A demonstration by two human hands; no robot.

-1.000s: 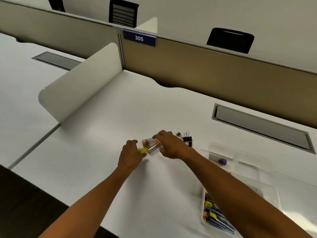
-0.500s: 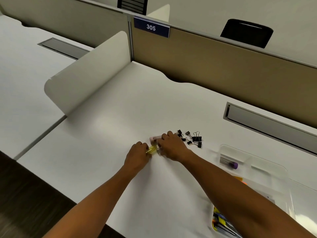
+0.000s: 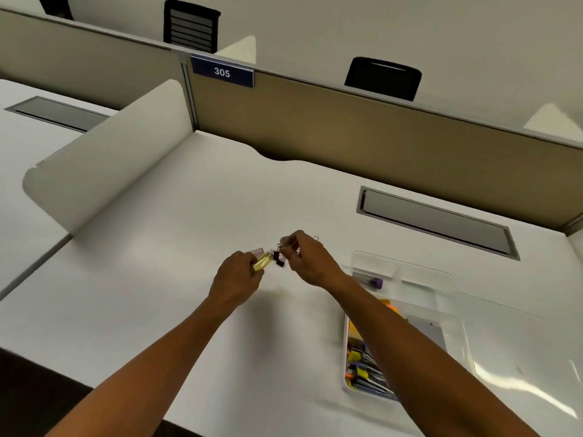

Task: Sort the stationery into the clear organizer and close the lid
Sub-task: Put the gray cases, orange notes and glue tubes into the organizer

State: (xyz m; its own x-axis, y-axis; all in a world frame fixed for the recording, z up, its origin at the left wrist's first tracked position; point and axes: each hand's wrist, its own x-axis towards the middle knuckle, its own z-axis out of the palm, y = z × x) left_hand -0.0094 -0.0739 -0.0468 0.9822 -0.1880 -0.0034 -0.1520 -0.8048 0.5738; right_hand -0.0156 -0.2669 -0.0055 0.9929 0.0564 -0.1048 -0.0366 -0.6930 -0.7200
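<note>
Stationery's split between two spots right now: some in the hands out on the white desk (image 3: 157, 294), the rest already in the clear organizer (image 3: 441, 279) off to the right. The left hand (image 3: 235, 280) has its fingers curled around a small yellow translucent piece (image 3: 262, 262), with something pale pink (image 3: 257, 251) poking out just behind it. It's blurry, so I can't say exactly what either one is. The right hand (image 3: 310, 261) is just beside it, fingertips pinched together on a cluster of black binder clips (image 3: 278, 258) with thin wire handles; a couple dangle below the fingers, and I can't tell whether they touch the desk.

The organizer is see-through plastic with rounded corners. One far compartment holds a thin tube-like thing with a purple cap (image 3: 375, 282), lying on its side. The long near compartment is packed with pens or markers (image 3: 362, 370) showing yellow, orange and purple bits, lying side by side. The right forearm crosses over part of the tray, so some of it is hidden. A glossy clear panel sits along the tray's right side, probably the lid, but I can't be sure.

At the back there's a tan partition (image 3: 347, 137) with a blue "305" sign (image 3: 222, 71), a curved white divider (image 3: 110, 159) on the left, and a grey cable hatch (image 3: 435, 220) set into the desk.
</note>
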